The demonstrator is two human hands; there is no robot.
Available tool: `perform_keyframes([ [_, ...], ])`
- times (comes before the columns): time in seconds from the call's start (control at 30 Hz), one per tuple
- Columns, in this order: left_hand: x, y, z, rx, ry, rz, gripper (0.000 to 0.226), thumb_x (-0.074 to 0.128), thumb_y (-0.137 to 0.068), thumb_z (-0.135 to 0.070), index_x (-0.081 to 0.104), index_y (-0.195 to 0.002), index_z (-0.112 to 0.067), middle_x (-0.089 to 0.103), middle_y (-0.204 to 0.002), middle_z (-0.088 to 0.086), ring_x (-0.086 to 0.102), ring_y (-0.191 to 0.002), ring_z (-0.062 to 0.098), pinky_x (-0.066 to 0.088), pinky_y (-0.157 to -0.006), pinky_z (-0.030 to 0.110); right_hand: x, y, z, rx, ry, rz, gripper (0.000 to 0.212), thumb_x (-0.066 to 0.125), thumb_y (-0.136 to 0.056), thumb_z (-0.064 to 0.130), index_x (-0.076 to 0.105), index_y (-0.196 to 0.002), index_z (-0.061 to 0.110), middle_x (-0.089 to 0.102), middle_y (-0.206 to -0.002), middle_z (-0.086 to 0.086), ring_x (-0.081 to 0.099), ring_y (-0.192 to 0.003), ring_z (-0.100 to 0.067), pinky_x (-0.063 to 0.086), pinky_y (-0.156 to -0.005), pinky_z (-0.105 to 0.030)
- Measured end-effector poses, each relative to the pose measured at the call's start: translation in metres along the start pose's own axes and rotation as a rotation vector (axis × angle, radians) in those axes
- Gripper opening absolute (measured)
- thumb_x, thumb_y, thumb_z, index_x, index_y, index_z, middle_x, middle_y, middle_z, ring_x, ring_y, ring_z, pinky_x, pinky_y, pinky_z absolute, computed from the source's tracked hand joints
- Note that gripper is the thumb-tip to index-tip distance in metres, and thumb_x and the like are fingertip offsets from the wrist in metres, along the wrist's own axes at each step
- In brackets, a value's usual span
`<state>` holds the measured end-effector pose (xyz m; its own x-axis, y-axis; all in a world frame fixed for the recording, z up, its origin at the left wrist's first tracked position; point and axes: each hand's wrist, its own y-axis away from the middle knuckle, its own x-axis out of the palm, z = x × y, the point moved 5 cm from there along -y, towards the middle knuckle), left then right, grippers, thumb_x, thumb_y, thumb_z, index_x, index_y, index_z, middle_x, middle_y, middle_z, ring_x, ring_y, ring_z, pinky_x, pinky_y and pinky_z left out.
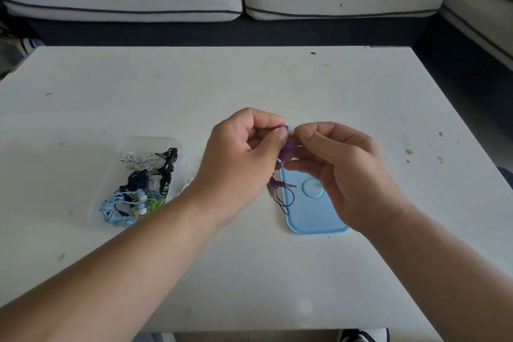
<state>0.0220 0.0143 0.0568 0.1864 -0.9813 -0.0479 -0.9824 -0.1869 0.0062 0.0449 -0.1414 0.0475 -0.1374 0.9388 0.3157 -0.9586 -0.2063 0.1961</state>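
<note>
Two bare hands meet just above the far end of a smooth, pale blue plastic lid [316, 216] with rounded corners and a round dimple. The left hand [244, 158] and right hand [341, 172] each pinch purple earphones [288, 150], white-tipped, between thumb and fingertips. The thin cord hangs in loops over the lid's left edge. Left of the lid, a clear plastic box [172, 144] holds tangled white, black, navy, light blue and green earphones.

Both forearms [125, 272], left hand [238, 164] and right hand [352, 175] are bare; perhaps a black-and-white shoe [363, 336].
</note>
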Motion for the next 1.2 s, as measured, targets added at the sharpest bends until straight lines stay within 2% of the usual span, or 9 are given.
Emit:
perform_keyframes([
  [0.13,0.002,-0.001,0.002,-0.055,0.043,-0.006,0.008,0.067,-0.099,-0.008,0.072,-0.102,-0.013,0.078,-0.078,-0.004,0.069,-0.061,0.009,0.055,-0.06,0.022,-0.004,0.001,0.001,0.014,-0.024,-0.032,0.012,0.058,-0.099,0.002,0.07,-0.098,0.0,0.076,-0.092,-0.023,0.075,-0.08,-0.033,0.061,-0.074,-0.038],
  [0.23,0.002,-0.002,0.005,-0.085,0.048,-0.029,0.009,0.069,-0.098,-0.01,0.074,-0.099,-0.017,0.078,-0.079,-0.003,0.07,-0.065,0.013,0.058,-0.066,0.032,-0.003,0.003,0.0,0.003,0.045,-0.035,0.019,0.057,-0.099,-0.001,0.073,-0.107,-0.001,0.078,-0.094,-0.021,0.076,-0.086,-0.033,0.062,-0.079,-0.041],
  [0.4,0.005,-0.004,0.01,-0.149,0.093,-0.048,0.008,0.069,-0.098,-0.01,0.074,-0.101,-0.016,0.08,-0.09,0.008,0.077,-0.081,0.028,0.062,-0.08,0.051,0.0,0.013,0.006,-0.104,0.333,-0.022,0.028,0.057,-0.099,0.002,0.079,-0.104,0.019,0.081,-0.096,-0.002,0.076,-0.093,-0.018,0.061,-0.081,-0.038],
  [0.53,0.013,-0.004,0.016,-0.228,0.173,-0.009,0.007,0.068,-0.098,-0.005,0.073,-0.102,-0.009,0.078,-0.083,0.009,0.07,-0.066,0.021,0.063,-0.072,0.038,-0.039,0.0,0.011,-0.077,0.432,-0.23,0.014,0.066,-0.095,0.012,0.079,-0.089,0.013,0.078,-0.084,-0.008,0.074,-0.074,-0.021,0.061,-0.069,-0.04],
  [0.63,0.02,-0.001,0.022,-0.28,0.159,0.037,0.007,0.068,-0.098,-0.005,0.072,-0.104,-0.006,0.075,-0.079,0.008,0.066,-0.059,0.018,0.056,-0.059,0.026,-0.074,-0.014,-0.011,0.063,0.793,-0.262,0.014,0.067,-0.087,0.013,0.073,-0.076,0.007,0.074,-0.075,-0.014,0.066,-0.062,-0.03,0.061,-0.068,-0.05],
  [0.7,0.022,0.0,0.027,-0.309,0.142,0.056,0.011,0.071,-0.096,-0.008,0.071,-0.107,-0.006,0.074,-0.082,0.009,0.062,-0.058,0.02,0.053,-0.056,0.025,-0.083,-0.018,-0.033,0.142,1.013,-0.207,0.014,0.067,-0.085,0.016,0.072,-0.075,0.007,0.072,-0.074,-0.015,0.059,-0.059,-0.025,0.058,-0.062,-0.042],
  [0.8,0.024,0.001,0.031,-0.354,0.167,0.068,0.015,0.071,-0.096,-0.008,0.07,-0.11,-0.004,0.074,-0.083,0.01,0.061,-0.062,0.023,0.054,-0.06,0.029,-0.088,-0.025,-0.054,0.161,1.179,-0.179,0.014,0.063,-0.086,0.014,0.07,-0.074,0.01,0.065,-0.068,-0.007,0.052,-0.059,-0.022,0.045,-0.055,-0.03],
  [0.93,0.022,0.002,0.032,-0.385,0.207,0.095,0.017,0.068,-0.096,-0.001,0.068,-0.113,-0.001,0.075,-0.081,0.01,0.066,-0.065,0.023,0.056,-0.061,0.029,-0.092,-0.033,-0.059,0.136,1.217,-0.22,0.019,0.058,-0.085,0.009,0.064,-0.067,0.011,0.063,-0.066,-0.004,0.05,-0.057,-0.022,0.039,-0.051,-0.027],
  [1.2,0.016,0.0,0.028,-0.381,0.261,0.099,0.024,0.068,-0.094,0.006,0.067,-0.117,0.0,0.075,-0.081,0.009,0.067,-0.069,0.025,0.057,-0.061,0.026,-0.09,-0.034,-0.058,0.143,1.221,-0.259,0.014,0.062,-0.083,0.01,0.07,-0.072,0.012,0.068,-0.07,-0.004,0.057,-0.058,-0.021,0.044,-0.05,-0.024],
])
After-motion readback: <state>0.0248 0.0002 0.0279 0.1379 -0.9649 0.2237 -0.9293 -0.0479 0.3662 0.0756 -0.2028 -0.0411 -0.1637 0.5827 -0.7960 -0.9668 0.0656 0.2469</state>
